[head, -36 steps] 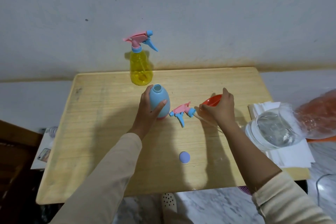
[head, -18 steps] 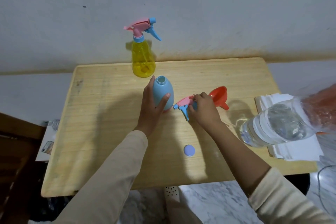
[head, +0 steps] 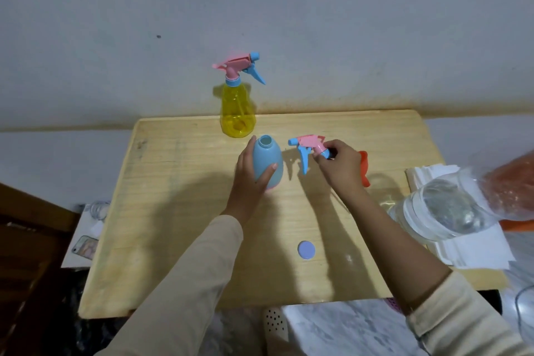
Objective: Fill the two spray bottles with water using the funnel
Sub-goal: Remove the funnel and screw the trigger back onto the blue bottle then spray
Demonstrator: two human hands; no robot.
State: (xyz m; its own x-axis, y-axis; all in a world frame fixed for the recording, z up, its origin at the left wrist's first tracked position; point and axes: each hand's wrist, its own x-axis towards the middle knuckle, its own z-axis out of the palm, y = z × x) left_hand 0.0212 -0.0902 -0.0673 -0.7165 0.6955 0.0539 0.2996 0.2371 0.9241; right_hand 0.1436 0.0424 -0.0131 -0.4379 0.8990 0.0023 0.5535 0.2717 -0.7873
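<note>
**Blue bottle open and steadied, its spray head lifted in the other hand**

We begin with the wooden tabletop [head: 179, 211], which carries everything and backs onto a pale wall. At its right edge we see a large clear water bottle [head: 442, 211], over a stack of white paper [head: 476, 251]; from this angle we cannot tell how the bottle is standing. Just beyond it, at the picture's margin, is a crinkled orange-red plastic wrap [head: 511, 182].

At the far edge, a little left of the middle, the yellow spray bottle [head: 237, 113] stands upright with its pink and blue trigger top screwed on.

Just in front of it, near the middle of the tabletop, stands the blue spray bottle [head: 267, 163], upright, its neck open with no top on it. Our left hand [head: 248, 179] grips it from the left side, the fingers [head: 245, 150] curled round the back and the thumb across the front.

Our right hand [head: 341, 167] is just to the right of that bottle, apart from it. Its fingers [head: 320, 156] pinch the collar of the loose spray head [head: 307, 144], nozzle pointing left towards the blue bottle's neck and trigger hanging down.

The orange funnel [head: 364, 167] lies on the tabletop behind the right hand, mostly hidden by it.

Near the front edge, between the two forearms, lies a small round blue cap [head: 306, 250], flat and on its own.
</note>
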